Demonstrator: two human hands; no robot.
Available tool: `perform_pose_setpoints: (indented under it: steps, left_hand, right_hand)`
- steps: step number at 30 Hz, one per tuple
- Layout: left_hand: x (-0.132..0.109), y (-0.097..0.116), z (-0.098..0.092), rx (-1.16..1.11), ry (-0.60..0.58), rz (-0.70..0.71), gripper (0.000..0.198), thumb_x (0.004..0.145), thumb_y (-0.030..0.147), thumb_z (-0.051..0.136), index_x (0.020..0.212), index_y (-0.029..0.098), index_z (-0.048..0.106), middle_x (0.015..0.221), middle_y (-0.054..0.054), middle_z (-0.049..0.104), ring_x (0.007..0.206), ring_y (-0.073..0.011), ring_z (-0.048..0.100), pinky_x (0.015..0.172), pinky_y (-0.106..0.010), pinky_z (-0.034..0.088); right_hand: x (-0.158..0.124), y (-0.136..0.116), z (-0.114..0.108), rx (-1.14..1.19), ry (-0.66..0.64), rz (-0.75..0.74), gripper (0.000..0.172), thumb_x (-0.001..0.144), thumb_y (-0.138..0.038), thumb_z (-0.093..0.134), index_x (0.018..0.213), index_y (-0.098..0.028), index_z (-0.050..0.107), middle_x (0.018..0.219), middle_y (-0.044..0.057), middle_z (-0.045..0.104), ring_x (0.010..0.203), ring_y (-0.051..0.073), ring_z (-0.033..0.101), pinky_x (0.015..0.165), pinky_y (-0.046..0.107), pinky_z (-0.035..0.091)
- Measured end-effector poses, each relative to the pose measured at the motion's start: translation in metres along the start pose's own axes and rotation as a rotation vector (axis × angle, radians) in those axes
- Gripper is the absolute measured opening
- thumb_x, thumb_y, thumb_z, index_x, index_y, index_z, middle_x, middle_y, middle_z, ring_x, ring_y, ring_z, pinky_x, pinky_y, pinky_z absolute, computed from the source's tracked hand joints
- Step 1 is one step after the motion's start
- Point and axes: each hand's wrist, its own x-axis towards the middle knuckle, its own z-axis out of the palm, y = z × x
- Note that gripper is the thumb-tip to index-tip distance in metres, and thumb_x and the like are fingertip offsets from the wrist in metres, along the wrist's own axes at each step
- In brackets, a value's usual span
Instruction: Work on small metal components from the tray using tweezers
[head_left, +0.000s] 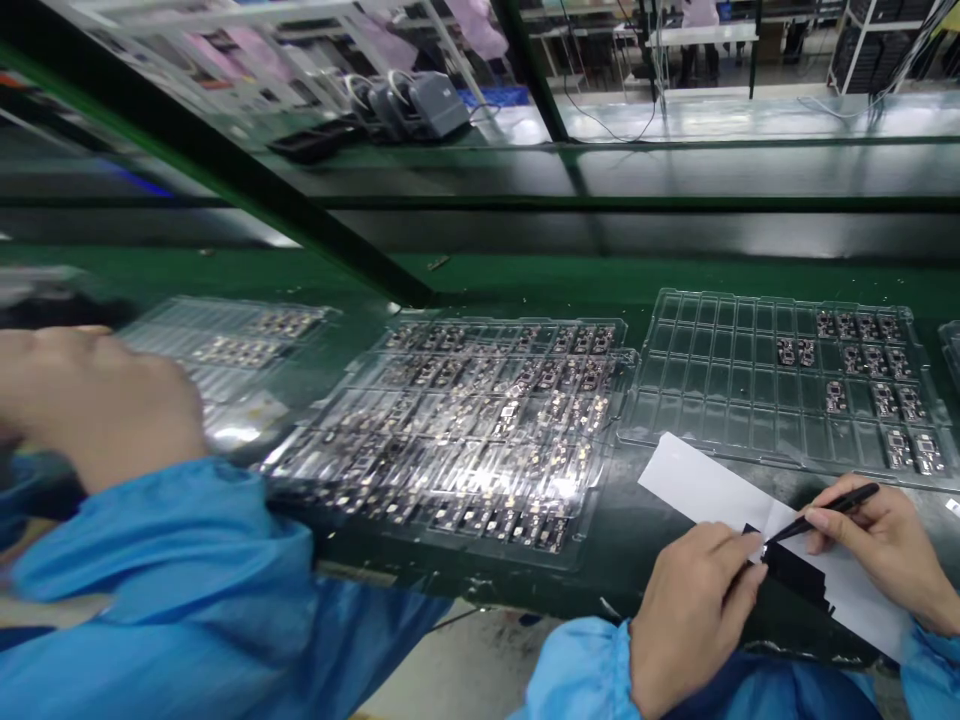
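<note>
At the lower right, my left hand (694,610) is closed, thumb and index finger pinched at a tiny shiny part (764,550) too small to name. My right hand (885,545) grips black tweezers (840,510) like a pen, their tip meeting the left fingertips. Beneath both hands lies a folded white paper sheet (697,480), with a black flat piece (799,572) on it. Just beyond the paper is a clear plastic tray (705,370), its right-hand compartments holding several small circuit boards (874,360).
Stacked clear trays (480,430) full of circuit boards lie mid-bench. At the left, a co-worker's blurred hand (112,400) and blue sleeve (172,570) reach in near another partly filled tray (247,345). A green post (300,215) slants across; grey devices (420,105) stand behind.
</note>
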Motion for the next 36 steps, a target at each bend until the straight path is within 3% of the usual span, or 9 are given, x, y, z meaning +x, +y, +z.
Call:
perform_pose_setpoints:
  steps: [6, 15, 19, 24, 30, 36]
  left_hand:
    - [0.022, 0.003, -0.022, -0.246, -0.157, -0.147, 0.019, 0.078, 0.014, 0.047, 0.077, 0.016, 0.066, 0.070, -0.001, 0.062, 0.065, -0.0120, 0.055, 0.060, -0.021, 0.039]
    - [0.026, -0.013, -0.018, -0.723, -0.263, -0.473, 0.013, 0.070, 0.022, 0.052, 0.062, 0.012, 0.057, 0.050, 0.003, 0.050, 0.042, -0.0055, 0.043, 0.042, -0.016, 0.032]
    - [0.026, -0.015, -0.016, -0.890, -0.185, -0.593, 0.019, 0.067, 0.029, 0.057, 0.057, 0.013, 0.053, 0.046, 0.004, 0.051, 0.035, -0.0038, 0.041, 0.036, -0.015, 0.028]
    - [0.027, -0.016, -0.009, -1.151, -0.062, -0.650, 0.025, 0.063, 0.032, 0.062, 0.053, 0.013, 0.051, 0.040, 0.004, 0.047, 0.030, -0.0030, 0.036, 0.031, -0.015, 0.024]
    - [0.028, -0.015, -0.003, -1.225, 0.016, -0.640, 0.025, 0.064, 0.030, 0.062, 0.051, 0.012, 0.051, 0.039, 0.004, 0.048, 0.029, -0.0032, 0.036, 0.030, -0.015, 0.025]
    - [0.027, -0.014, -0.003, -1.222, 0.024, -0.650, 0.026, 0.064, 0.031, 0.064, 0.053, 0.012, 0.051, 0.040, 0.004, 0.048, 0.030, -0.0038, 0.039, 0.031, -0.015, 0.028]
  right_hand:
    - [0.005, -0.013, 0.005, -0.031, -0.102, -0.085, 0.019, 0.084, -0.034, 0.065, 0.078, -0.016, 0.064, 0.060, 0.003, 0.064, 0.055, 0.018, 0.063, 0.053, 0.023, 0.052]
    - [0.011, -0.022, 0.014, 0.017, -0.137, -0.118, 0.019, 0.085, -0.033, 0.063, 0.077, -0.015, 0.063, 0.061, 0.004, 0.064, 0.056, 0.018, 0.063, 0.053, 0.024, 0.053]
    - [0.003, -0.021, 0.016, -0.058, -0.043, -0.231, 0.014, 0.086, -0.031, 0.063, 0.083, -0.019, 0.067, 0.066, 0.002, 0.066, 0.058, 0.018, 0.064, 0.054, 0.023, 0.052]
    - [-0.015, -0.010, 0.022, -0.258, 0.184, -0.533, 0.002, 0.084, -0.024, 0.066, 0.086, -0.025, 0.067, 0.086, 0.001, 0.070, 0.076, 0.021, 0.067, 0.068, 0.026, 0.053]
    - [-0.021, -0.006, 0.025, -0.364, 0.092, -0.760, 0.022, 0.085, -0.015, 0.063, 0.104, -0.025, 0.062, 0.097, 0.004, 0.068, 0.082, 0.023, 0.066, 0.070, 0.030, 0.053]
    - [-0.020, -0.004, 0.023, -0.381, 0.083, -0.767, 0.021, 0.085, -0.014, 0.061, 0.103, -0.025, 0.062, 0.096, 0.004, 0.068, 0.080, 0.024, 0.067, 0.069, 0.031, 0.053]
